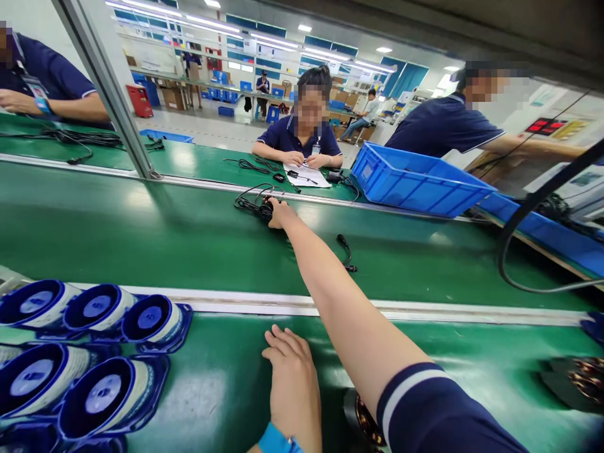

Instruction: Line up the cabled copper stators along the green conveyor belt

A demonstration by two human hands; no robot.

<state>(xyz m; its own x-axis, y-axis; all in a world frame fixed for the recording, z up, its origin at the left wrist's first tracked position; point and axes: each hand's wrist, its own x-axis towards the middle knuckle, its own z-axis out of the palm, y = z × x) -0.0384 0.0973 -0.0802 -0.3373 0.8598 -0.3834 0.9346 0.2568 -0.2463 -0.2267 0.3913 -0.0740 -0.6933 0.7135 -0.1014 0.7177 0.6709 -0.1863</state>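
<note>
Desk (207, 402) in green is divided by a near rail (245, 301) and a far rail (198, 184), a broad strip (117, 239) being enclosed between them. Ample open room is found on that strip, left of the grasp. The far edge is bounded by a metal post (106, 82) at left and, beyond the rail, by a blue crate (419, 189) at right. The near left corner is occupied by blue cups (97, 307), from which any sweep of the arm should be kept apart. A copper coil (362, 420), partly hidden under the sleeve (438, 409), should not be brushed. The left hand (293, 371) is laid palm down on the near desk, nothing held, fingers loosely together. By the right hand (282, 214), a black cable bundle (255, 206) is gripped beside the far rail, the fingers closed on its coils; the thumb's placement cannot be told. All loops, it is judged, should be gathered before lifting, lest loose ones be snagged. A short cable (348, 253) nearby should be cleared.
</note>
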